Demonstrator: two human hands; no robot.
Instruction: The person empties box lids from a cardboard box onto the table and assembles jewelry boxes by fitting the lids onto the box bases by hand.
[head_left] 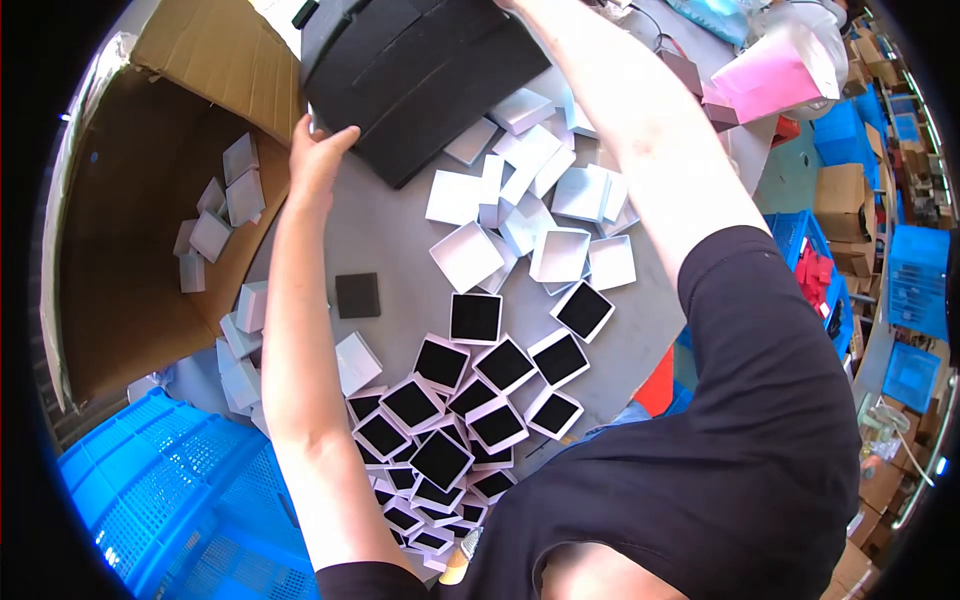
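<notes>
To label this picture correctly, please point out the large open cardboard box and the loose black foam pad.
Large cardboard box [122, 230]: head view, bare inside.
Black foam pad [357, 296]: head view, flat face.

The big sheet [430, 85] is solid black, crossed by faint, darker lines. The padded boxes [475, 318] show black squares framed in white with a pinkish-lilac tint, which together make a checkered scatter. The empty boxes [467, 257] are plain white, bluish in the shade. A loose square [358, 295] is dark charcoal (perhaps with a brown cast; the light makes it hard to say), against the plain grey table [395, 265]. The carton [120, 220] is tan-brown, the basket [160, 480] bright blue with a grid pattern, the shirt [690, 460] black, the bag [775, 80] pink, and the bundle [815, 278] red.
</notes>
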